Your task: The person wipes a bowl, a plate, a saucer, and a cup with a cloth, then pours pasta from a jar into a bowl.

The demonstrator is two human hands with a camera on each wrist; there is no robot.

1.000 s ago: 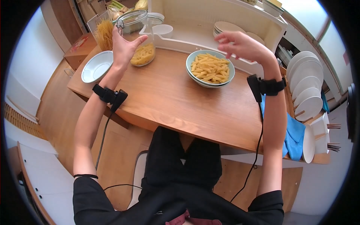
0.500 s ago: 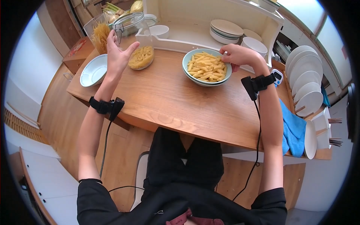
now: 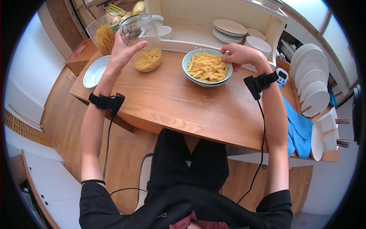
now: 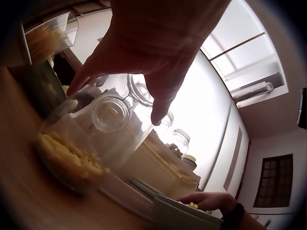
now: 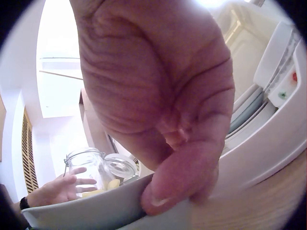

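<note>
My left hand [image 3: 122, 55] is spread around the side of a clear glass jar [image 3: 148, 45] with a wire clasp. In the left wrist view its thumb and fingers lie on opposite sides of the jar. Penne pasta [image 4: 69, 160] covers the bottom of the jar, and its lid hangs open. My right hand [image 3: 244, 56] pinches the right rim of a pale green bowl [image 3: 187, 63] heaped with penne [image 3: 207, 67]. This bowl sits in a second bowl [image 3: 207, 84] on the wooden table. The right wrist view shows a fingertip [image 5: 160, 199] pressed at the rim.
An empty white bowl [image 3: 90, 76] tilts beside my left forearm. Spaghetti stands in a clear container [image 3: 103, 38] behind it. Plates [image 3: 230, 26] and bowls fill a white shelf at the back. On the right are a plate rack [image 3: 312, 76], a timer [image 3: 282, 75] and a blue cloth [image 3: 297, 131].
My right hand has come down from above the shelf edge onto the bowl's rim, and the bowls have shifted slightly left. My left hand and the jar have moved a little right.
</note>
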